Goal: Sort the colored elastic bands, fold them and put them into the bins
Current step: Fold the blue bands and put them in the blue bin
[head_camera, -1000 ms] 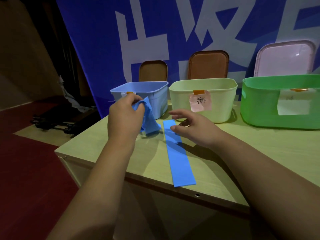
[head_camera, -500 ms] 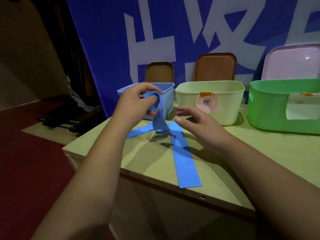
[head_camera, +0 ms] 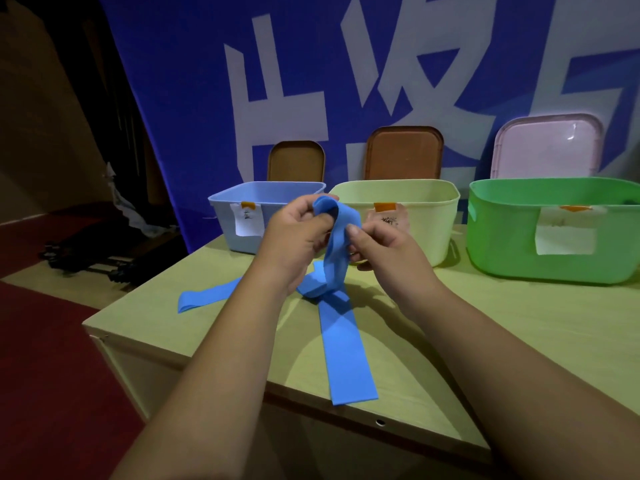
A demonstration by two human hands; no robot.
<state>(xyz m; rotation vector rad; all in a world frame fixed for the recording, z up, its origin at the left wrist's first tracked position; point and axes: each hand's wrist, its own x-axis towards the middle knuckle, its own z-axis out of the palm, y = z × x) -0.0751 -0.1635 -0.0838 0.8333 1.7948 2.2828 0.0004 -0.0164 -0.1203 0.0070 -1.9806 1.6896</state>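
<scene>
Folding the blue band (head_camera: 334, 251) looks like the step in hand. The left hand (head_camera: 298, 237) grips its looped top between thumb and curled fingers (head_camera: 304, 211), and the right hand (head_camera: 388, 247) pinches the hanging strip just below, thumb on the near face. Both hands are raised above the counter (head_camera: 519, 323), in front of the blue bin (head_camera: 221, 223) and the cream bin (head_camera: 436, 230).

From the pinch the band drops to the counter. There its lower part bunches, and its tail runs off flat toward the left edge. A second blue band (head_camera: 346, 358) lies flat, reaching toward the near edge. Its far end meets the bunched part (which of the two lies on top I cannot tell).

To fold well, I would lift the tail clear first, so the flat band is not dragged along. Then lay each length over the last with the edges matched and only light tension, since elastic is likely to spring open if stretched. The stack should stay pinched until it is over a bin. By colour the blue bin seems the right one, though its label is unreadable here.
</scene>
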